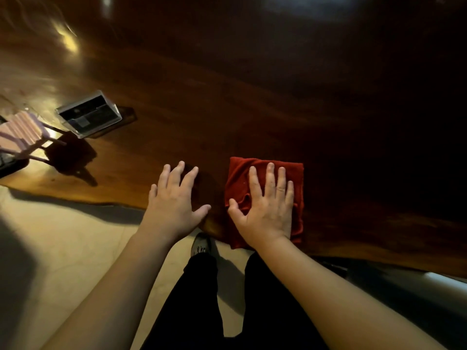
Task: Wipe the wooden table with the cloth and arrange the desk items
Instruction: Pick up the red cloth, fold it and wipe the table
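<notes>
A folded red cloth [240, 178] lies on the dark wooden table [252, 109] at its near edge. My right hand [267, 208] presses flat on the cloth, fingers spread. My left hand [174, 198] rests flat on the bare wood just left of the cloth, fingers apart, holding nothing. A clear plastic card holder [88, 114] stands tilted at the left of the table. Further left sits a small pink-striped miniature chair [24, 135].
The table's near edge [101, 202] runs irregularly from left to lower right. Below it are a pale floor [75, 243], my dark trousers and one shoe [201, 245]. A dark object [7, 162] lies at the far left edge.
</notes>
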Available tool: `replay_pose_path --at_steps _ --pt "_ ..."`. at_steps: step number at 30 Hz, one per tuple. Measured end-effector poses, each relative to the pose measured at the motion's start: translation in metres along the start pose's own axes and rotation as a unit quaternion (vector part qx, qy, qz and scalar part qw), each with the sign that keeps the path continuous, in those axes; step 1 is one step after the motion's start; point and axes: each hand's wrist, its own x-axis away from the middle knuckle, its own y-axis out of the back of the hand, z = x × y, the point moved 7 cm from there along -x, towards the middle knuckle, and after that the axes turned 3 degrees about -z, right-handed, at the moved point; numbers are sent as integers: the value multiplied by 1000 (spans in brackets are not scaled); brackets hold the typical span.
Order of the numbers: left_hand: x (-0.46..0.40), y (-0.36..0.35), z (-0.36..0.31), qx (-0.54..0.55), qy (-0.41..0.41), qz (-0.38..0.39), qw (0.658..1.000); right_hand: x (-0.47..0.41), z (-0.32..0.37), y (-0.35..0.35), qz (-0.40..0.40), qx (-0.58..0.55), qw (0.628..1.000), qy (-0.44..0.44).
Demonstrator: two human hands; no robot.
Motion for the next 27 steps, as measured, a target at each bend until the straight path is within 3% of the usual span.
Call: replay_pose_path --at_steps 13,18,27 --pt "-9 -6 -38 -26 -20 44 999 18 -16 0 25 -61 982 175" --pt "-19 -9 -55 -50 -34 57 997 32 -55 7 32 -67 983 166" --pt "-37 -10 -83 -52 -50 46 996 41 -151 28 35 -53 996 62"
